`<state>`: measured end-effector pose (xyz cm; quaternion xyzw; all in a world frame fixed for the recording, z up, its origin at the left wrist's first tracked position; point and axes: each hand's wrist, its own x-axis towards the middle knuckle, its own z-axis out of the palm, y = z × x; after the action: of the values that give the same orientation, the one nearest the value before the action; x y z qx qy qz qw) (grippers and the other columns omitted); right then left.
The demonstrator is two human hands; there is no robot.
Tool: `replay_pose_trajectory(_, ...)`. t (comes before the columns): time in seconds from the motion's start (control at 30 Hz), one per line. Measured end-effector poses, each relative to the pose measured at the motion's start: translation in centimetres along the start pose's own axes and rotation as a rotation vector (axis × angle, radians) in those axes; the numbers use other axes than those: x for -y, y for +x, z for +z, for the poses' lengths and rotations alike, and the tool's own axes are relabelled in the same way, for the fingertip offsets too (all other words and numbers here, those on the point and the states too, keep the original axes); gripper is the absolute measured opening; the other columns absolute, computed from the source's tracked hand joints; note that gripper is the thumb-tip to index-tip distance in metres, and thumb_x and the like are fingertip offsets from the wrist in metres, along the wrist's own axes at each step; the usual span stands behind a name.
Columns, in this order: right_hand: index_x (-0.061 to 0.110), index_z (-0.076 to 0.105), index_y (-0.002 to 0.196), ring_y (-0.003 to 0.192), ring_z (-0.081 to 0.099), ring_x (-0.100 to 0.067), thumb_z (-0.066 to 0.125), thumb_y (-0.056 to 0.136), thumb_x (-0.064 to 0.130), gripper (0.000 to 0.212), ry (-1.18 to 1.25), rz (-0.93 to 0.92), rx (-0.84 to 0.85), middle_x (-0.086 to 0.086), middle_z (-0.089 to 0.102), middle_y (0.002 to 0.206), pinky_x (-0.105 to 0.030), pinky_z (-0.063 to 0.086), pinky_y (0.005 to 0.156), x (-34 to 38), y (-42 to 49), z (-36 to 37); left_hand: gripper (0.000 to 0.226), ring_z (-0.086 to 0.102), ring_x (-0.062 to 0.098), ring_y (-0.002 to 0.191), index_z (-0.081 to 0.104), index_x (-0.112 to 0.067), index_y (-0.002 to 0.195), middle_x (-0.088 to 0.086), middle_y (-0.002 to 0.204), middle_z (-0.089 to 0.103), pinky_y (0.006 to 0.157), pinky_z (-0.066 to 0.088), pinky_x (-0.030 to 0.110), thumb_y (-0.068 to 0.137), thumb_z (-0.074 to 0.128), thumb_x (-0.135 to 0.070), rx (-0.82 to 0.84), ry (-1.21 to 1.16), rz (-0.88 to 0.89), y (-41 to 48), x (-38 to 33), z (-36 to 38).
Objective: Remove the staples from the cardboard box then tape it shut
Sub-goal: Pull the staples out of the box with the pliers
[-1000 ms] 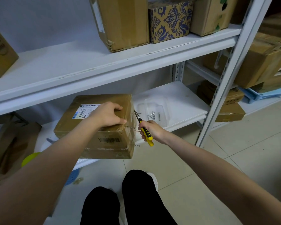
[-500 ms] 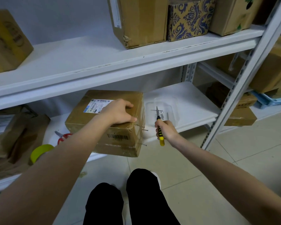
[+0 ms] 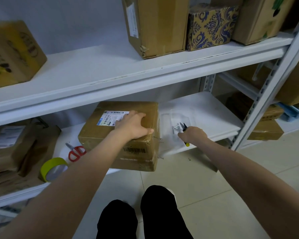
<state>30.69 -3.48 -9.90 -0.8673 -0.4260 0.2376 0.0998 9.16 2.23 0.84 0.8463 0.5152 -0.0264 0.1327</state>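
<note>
While I am bringing the tool over to the tray, which I am taking to be the unloading half of a staple pull, the lower white metal shelf (image 3: pixel 214 114) is carrying everything across the middle of the frame. The big brown cardboard box (image 3: pixel 124 144) with a white shipping label is sitting on it at centre, closed, so its contents are hidden. My left hand (image 3: pixel 131 125) is lying on the box's top near the right edge, fingers fairly straight, pressing down and gripping nothing. My right hand (image 3: pixel 192 135), just right of the box, is clenching round the yellow-and-black-handled pliers (image 3: pixel 184 126), tips pointing up-frame. Whether the tips are pinching a staple, I cannot tell.

To do this well, I should be opening the tips low over the tray so nothing is bouncing onto the floor, and pinning the box firmly. Thin metal staples (image 3: pixel 157 138) are sticking out of the box's right face; each is calling for a grip close to the cardboard and a straight pull.

The shallow clear plastic tray (image 3: pixel 181 112), right of the box, is holding a small heap of pulled staples (image 3: pixel 176 128) at its near-left part. The yellow-green tape roll (image 3: pixel 53 167) and red-handled scissors (image 3: pixel 75 152) are waiting at lower left.
</note>
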Motion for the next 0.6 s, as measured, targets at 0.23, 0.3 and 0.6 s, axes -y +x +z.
replay_pose_trajectory(0.23,0.011,0.051,0.070,0.072,0.053,-0.024,0.046,0.089,0.042,0.037,0.145,-0.136,0.059,-0.004,0.054,0.070,-0.030,0.039,0.062,0.6,-2.2,-0.3,0.070,0.034,0.032,0.135,0.037,-0.029,0.142,0.003,0.149,0.033,0.106,0.033,0.059,0.083,0.058,-0.058,-0.126,-0.025,-0.067,0.8,-0.5,0.7)
replay_pose_trajectory(0.3,0.013,0.047,0.065,0.066,0.049,-0.022,0.048,0.089,0.039,0.035,0.244,-0.164,0.156,-0.004,0.050,0.067,-0.031,0.035,0.057,0.5,-3.7,-0.5,0.066,0.037,0.032,0.133,0.040,-0.027,0.139,0.005,0.145,0.037,0.105,0.033,0.059,0.083,0.057,-0.058,-0.172,-0.015,-0.081,0.9,-0.8,0.9)
replay_pose_trajectory(0.6,0.012,0.047,0.086,0.069,0.049,-0.021,0.048,0.080,0.042,0.030,0.287,-0.325,0.372,-0.005,0.052,0.081,-0.032,0.039,0.062,-0.5,-8.8,0.9,0.044,0.056,0.021,0.112,0.062,-0.021,0.118,0.002,0.123,0.060,0.093,0.050,0.044,0.083,0.064,-0.048,-0.261,-0.128,0.054,-0.6,-1.0,0.2)
